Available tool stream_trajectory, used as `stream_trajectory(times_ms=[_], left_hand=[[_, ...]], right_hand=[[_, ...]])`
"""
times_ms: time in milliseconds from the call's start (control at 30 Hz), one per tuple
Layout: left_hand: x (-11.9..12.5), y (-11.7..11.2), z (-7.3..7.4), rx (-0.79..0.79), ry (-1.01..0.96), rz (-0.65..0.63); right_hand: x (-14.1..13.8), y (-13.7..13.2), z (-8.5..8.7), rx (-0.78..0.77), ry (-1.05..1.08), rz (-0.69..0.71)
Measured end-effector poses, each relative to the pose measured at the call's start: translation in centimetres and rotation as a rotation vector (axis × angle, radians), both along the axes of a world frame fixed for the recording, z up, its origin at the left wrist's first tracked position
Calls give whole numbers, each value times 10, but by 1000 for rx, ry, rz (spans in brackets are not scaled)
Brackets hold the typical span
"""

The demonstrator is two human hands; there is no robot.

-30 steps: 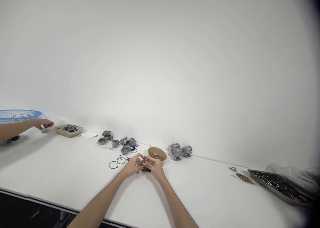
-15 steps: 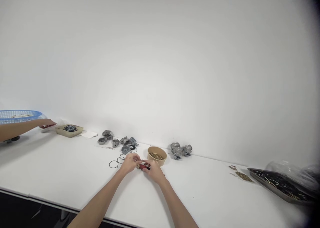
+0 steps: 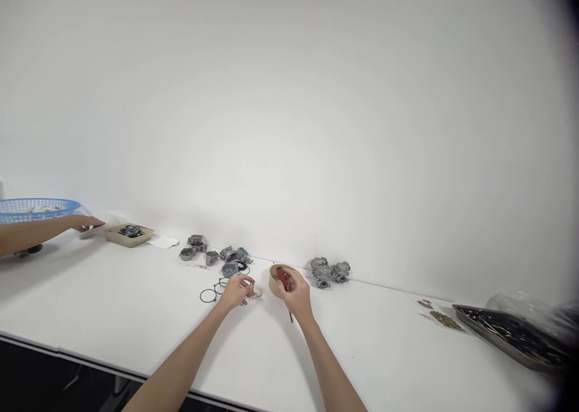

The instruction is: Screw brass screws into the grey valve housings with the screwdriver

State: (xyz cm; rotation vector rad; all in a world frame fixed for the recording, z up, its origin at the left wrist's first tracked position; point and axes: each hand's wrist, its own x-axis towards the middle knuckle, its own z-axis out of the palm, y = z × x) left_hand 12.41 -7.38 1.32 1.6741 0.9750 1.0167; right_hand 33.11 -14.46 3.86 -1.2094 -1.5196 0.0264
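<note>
My left hand (image 3: 235, 292) is closed on a small brass-coloured metal part (image 3: 256, 295), just above the table; its exact kind is too small to tell. My right hand (image 3: 296, 292) grips a screwdriver with a red handle (image 3: 282, 275), its dark shaft pointing down below the palm. The fingers of that hand are over a tan paper bowl (image 3: 272, 284) of small brass screws, hiding much of it. Black rubber rings (image 3: 208, 295) lie left of my left hand, beside a grey metal housing (image 3: 229, 269).
More grey housings (image 3: 197, 243) stand at the back left, with others (image 3: 322, 272) right of the bowl. A tray of black parts (image 3: 511, 338) and a brass pile (image 3: 446, 320) lie far right. At far left, another person's hand (image 3: 88, 222) is near a beige tray (image 3: 128, 241) and blue basket (image 3: 67, 206).
My hands have moved apart. My right hand, with the screwdriver, has gone up and right to the bowl, and the handle has tilted upright. My left hand stays nearly in place.
</note>
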Motion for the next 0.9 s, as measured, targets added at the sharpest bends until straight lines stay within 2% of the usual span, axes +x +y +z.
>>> stream_trajectory(times_ms=[100,233,567,900], left_hand=[[-1,0,0,-52,-31,28],[-1,1,0,-107,-68,49],[-2,-3,3,-198,-162,34],[-1,-3,7,-209,-262,43]], right_hand=[[0,-1,3,76,236,6],[-4,-1,1,113,353,64],[-4,7,-7,73,286,68],[-19,0,-4,-25,194,148]])
